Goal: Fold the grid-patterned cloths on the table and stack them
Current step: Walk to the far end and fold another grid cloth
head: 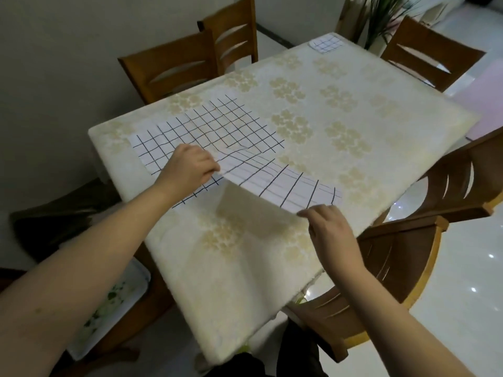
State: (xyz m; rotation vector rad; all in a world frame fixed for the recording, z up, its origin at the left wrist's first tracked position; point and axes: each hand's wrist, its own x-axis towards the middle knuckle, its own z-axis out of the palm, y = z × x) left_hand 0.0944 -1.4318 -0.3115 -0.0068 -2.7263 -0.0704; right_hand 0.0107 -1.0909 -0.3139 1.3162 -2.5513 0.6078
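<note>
both hands pinch the near edge of the grid cloth [217,131]: left hand [187,167] at one lifted corner, right hand [330,231] at the other. its far part lies flat on the table [353,110]. 1 folded grid cloth [326,43] sits at the far corner.

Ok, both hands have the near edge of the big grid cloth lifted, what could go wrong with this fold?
1. The left hand and right hand hold the grid cloth at different heights, so the fold may land skewed.
2. The lifted part sags between them; it may crease as it is laid over.
3. The folded cloth sits at the far corner of the table, a long reach for stacking.
</note>
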